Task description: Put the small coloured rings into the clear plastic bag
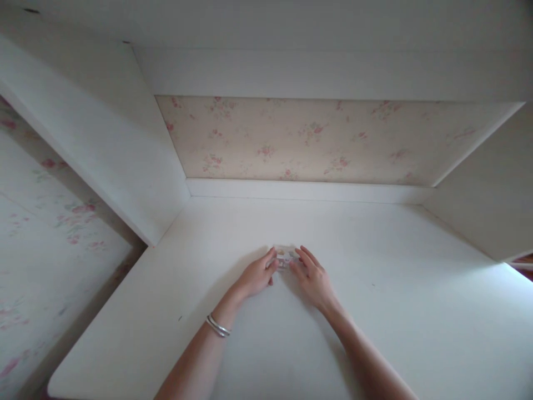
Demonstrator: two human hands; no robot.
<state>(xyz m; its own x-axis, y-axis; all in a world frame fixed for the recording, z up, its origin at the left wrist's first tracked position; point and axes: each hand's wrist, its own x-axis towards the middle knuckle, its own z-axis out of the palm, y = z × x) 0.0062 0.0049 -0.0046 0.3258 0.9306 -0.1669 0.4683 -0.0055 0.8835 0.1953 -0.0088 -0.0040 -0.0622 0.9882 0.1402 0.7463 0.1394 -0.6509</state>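
Note:
A small clear plastic case or packet (285, 256) with some pale coloured bits in it lies at the middle of the white desk; its exact kind is too small to tell. My left hand (259, 273) grips its left edge between thumb and fingers. On the opposite side, my right hand (314, 279) has its thumb and fingers around the right edge. Both hands rest low over the desktop, and the fingertips hide the ends of the clear object. Two silver bangles (218, 326) circle my left wrist.
The white desktop (416, 311) spreads around my hands, with a small dark mark (180, 318) at left. White side panels (116, 139) rise at left and right, and an overhead shelf (291, 72) crosses above. Floral wallpaper (291, 139) covers the back.

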